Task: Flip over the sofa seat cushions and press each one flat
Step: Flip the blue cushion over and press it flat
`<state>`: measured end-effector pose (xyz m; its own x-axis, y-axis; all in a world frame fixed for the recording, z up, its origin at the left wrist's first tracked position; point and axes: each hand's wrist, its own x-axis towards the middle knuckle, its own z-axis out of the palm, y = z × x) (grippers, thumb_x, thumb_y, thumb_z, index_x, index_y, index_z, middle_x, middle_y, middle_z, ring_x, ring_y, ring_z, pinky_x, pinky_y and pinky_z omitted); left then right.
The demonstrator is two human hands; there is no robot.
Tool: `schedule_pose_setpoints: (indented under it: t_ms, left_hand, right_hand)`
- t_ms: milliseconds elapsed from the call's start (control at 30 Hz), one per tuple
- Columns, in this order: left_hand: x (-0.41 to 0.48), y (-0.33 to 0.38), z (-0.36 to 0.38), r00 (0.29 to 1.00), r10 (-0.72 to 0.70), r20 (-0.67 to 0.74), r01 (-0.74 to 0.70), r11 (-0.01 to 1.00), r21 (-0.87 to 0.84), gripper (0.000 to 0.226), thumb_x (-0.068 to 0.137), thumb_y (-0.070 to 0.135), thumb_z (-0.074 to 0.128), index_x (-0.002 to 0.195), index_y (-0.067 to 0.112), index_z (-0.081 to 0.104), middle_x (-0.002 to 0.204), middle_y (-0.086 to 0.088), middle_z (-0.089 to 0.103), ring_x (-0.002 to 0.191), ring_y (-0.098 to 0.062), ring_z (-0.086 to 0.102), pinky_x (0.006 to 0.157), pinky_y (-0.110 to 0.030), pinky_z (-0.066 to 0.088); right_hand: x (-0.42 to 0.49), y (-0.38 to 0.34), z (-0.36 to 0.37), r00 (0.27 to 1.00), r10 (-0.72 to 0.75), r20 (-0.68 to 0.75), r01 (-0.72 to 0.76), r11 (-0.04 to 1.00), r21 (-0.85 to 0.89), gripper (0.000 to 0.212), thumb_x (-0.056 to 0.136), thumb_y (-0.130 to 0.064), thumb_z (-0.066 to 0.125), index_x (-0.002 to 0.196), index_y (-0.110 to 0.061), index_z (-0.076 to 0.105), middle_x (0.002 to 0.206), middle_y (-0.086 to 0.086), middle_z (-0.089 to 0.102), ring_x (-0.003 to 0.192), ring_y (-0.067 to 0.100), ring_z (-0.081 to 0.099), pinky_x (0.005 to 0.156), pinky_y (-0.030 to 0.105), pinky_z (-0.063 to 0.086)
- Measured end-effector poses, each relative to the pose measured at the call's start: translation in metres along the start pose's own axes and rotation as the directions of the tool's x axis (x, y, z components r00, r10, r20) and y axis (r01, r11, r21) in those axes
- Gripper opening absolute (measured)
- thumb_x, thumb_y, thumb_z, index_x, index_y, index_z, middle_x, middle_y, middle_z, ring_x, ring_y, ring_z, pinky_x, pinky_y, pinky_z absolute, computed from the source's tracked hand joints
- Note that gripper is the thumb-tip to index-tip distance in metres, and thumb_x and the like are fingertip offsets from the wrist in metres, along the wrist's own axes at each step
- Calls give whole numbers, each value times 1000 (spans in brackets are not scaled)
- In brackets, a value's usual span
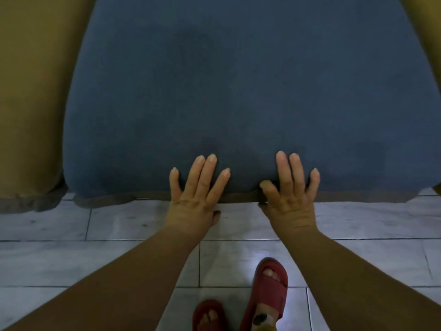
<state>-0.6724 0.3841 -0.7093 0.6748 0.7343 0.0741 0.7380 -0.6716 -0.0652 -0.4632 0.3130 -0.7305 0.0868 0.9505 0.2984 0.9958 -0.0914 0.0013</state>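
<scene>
A large blue seat cushion lies on the sofa and fills most of the view. My left hand holds its front edge, with spread fingers on top and the thumb down below the edge. My right hand grips the same front edge a little to the right, with fingers on top, the index finger bent and the thumb tucked at the brown trim under the cushion. The fabric dents slightly by my left fingertips.
Mustard-yellow upholstery flanks the cushion at the left and at the right edge. Pale grey floor tiles run in front of the sofa. My feet in red sandals stand close below my hands.
</scene>
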Motion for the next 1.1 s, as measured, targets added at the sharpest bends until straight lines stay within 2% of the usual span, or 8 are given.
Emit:
schedule_pose_setpoints:
  t_ms: [133, 233, 367, 500, 700, 933, 1000, 1100]
  left_hand:
    - [3, 0, 5, 998, -8, -57, 7, 1000, -10, 142, 51, 43, 87, 152, 24, -11, 158, -7, -23, 146, -26, -17, 108, -63, -6]
    - [3, 2, -3, 997, -16, -72, 13, 999, -44, 128, 51, 40, 88, 150, 24, 8, 159, -12, -5, 148, -27, -10, 109, -63, 1]
    - [6, 6, -26, 998, -46, -42, 42, 995, -85, 86, 47, 37, 90, 116, 19, 43, 149, -17, 24, 141, -34, 22, 105, -64, 16]
    - [12, 10, -62, 994, -94, 58, 100, 990, -102, 57, 50, 32, 92, 89, 17, 53, 147, -17, 30, 138, -37, 31, 102, -64, 27]
    - [37, -7, -159, 998, -59, -7, 58, 994, -87, 28, 57, 14, 84, 71, 20, 61, 138, -20, 47, 131, -40, 40, 100, -62, 31]
    - [80, -44, -359, 990, -16, -142, 11, 999, -38, 18, 72, 14, 78, 78, 16, 61, 135, -20, 54, 129, -39, 47, 107, -61, 29]
    - [94, -53, -425, 975, -10, -222, 3, 1000, -29, 4, 91, 20, 59, 92, 17, 61, 146, -15, 44, 140, -34, 32, 114, -56, 14]
    - [107, -60, -506, 960, -8, -280, 10, 1000, 6, 21, 102, 27, 37, 109, 22, 56, 156, -3, 28, 147, -23, 15, 118, -50, 1]
  right_hand:
    - [3, -3, 3, 989, 39, -140, -37, 999, 21, 48, 74, -8, 69, 105, -27, 38, 151, 7, 22, 143, 31, 15, 115, 57, 6]
    - [5, -7, -13, 989, 72, -127, -60, 993, 99, 40, 71, -3, 74, 93, -24, 49, 151, 8, 28, 142, 33, 23, 113, 58, 10]
    - [13, -15, -42, 985, 171, -19, -163, 962, 218, 32, 67, 5, 77, 74, -16, 54, 147, 13, 42, 138, 34, 30, 111, 60, 18]
    - [24, -15, -76, 977, 167, 131, -197, 944, 264, 38, 63, 3, 82, 67, -17, 50, 144, 13, 47, 136, 34, 32, 112, 59, 22]
    - [61, -9, -171, 966, 112, 232, -168, 956, 239, 34, 68, 3, 76, 67, -18, 49, 146, 12, 46, 137, 37, 35, 108, 63, 26]
    - [165, -5, -367, 982, 56, 181, -95, 972, 216, 12, 99, -11, 43, 96, -20, 49, 160, -2, 24, 148, 18, 15, 118, 49, 0]
    - [195, -6, -429, 988, 80, 132, -107, 970, 219, 15, 100, -8, 37, 100, -19, 48, 156, -2, 33, 147, 16, 20, 119, 46, -1]
    - [220, -6, -506, 993, 104, 49, -111, 977, 185, 26, 98, -4, 33, 115, -12, 51, 135, 5, 57, 138, 17, 37, 120, 44, -3]
